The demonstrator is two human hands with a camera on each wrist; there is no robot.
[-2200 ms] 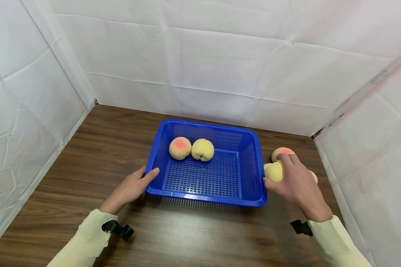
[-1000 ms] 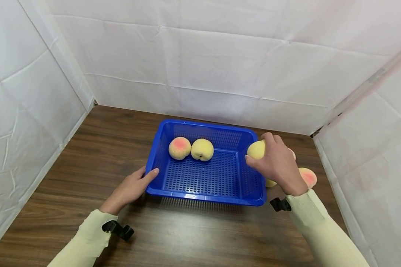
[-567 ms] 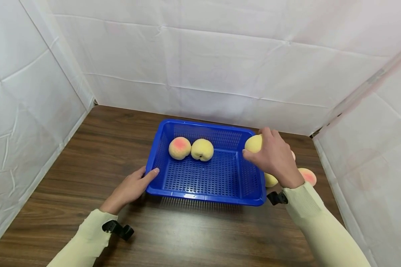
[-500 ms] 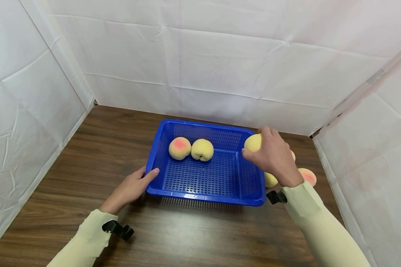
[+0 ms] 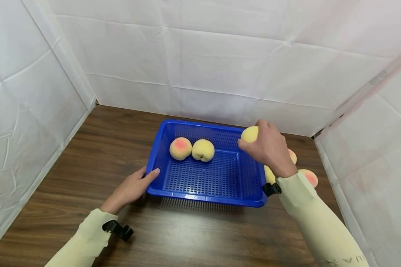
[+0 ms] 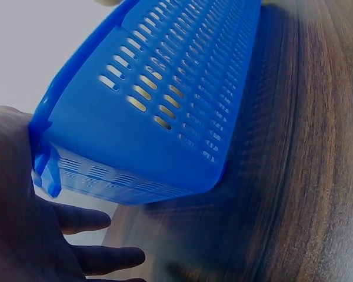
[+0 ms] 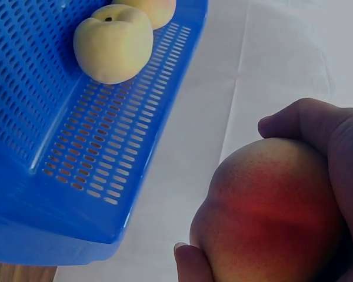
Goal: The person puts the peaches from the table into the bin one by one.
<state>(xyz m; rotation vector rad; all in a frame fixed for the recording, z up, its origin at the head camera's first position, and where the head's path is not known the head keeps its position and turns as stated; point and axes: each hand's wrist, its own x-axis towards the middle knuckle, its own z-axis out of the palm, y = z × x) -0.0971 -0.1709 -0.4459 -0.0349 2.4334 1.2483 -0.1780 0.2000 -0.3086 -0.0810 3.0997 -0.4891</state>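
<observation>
My right hand [image 5: 269, 145] grips a peach [image 5: 249, 134] above the back right corner of a blue perforated basket [image 5: 214, 199]. In the right wrist view, thumb and fingers are round the red-blushed peach [image 7: 270, 211], beside the basket [image 7: 53, 220]. Inside the basket, toward the left, a pink-topped peach [image 5: 180, 148] touches a yellow one [image 5: 203, 150]. My left hand [image 5: 132, 187] holds the basket's left rim, thumb over the edge. From the left wrist view, the hand [image 6: 29, 235] is at the basket's corner [image 6: 135, 135], its other fingers extended below the rim.
Several peaches lie on the dark wooden table [image 5: 187, 237] right of the basket: one yellow [image 5: 269, 175] partly behind the right wrist, one pink [image 5: 309, 178], another [image 5: 292, 156] beyond the forearm. White sheeting [image 5: 214, 66] stands behind the table and at both sides.
My right hand was among the peaches on the right; it has lifted one and moved left and back, over the basket's corner. My left hand and the basket have stayed nearly still.
</observation>
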